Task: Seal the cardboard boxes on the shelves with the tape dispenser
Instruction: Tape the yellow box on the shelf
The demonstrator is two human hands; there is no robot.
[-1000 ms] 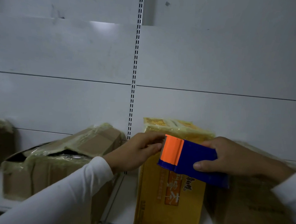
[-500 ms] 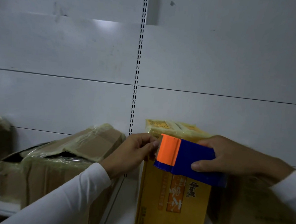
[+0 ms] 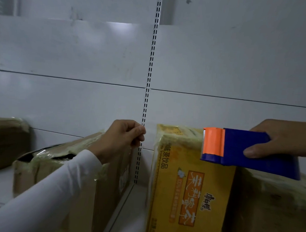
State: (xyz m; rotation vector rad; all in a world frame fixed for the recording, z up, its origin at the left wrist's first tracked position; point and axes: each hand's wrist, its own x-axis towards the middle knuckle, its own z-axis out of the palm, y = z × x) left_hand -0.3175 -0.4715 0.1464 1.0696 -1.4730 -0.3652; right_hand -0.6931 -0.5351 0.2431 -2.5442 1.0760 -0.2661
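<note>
Gripping the blue and orange tape dispenser (image 3: 241,148) in the right hand (image 3: 279,139), thumb along its near side, over the top of the yellow carton (image 3: 189,183). Pinching something between thumb and curled fingers of the left hand (image 3: 125,137), well left of the dispenser's toothed edge; probably the clear tape end, though no strip showing plainly. Keeping any pulled tape taut and level, then laying it flat across the carton's top seam before pressing down. Sitting further left, a brown cardboard box (image 3: 60,166) with its wrapped top gaping. Standing behind everything, the white shelf back panel (image 3: 81,61) and slotted upright (image 3: 148,81).
</note>
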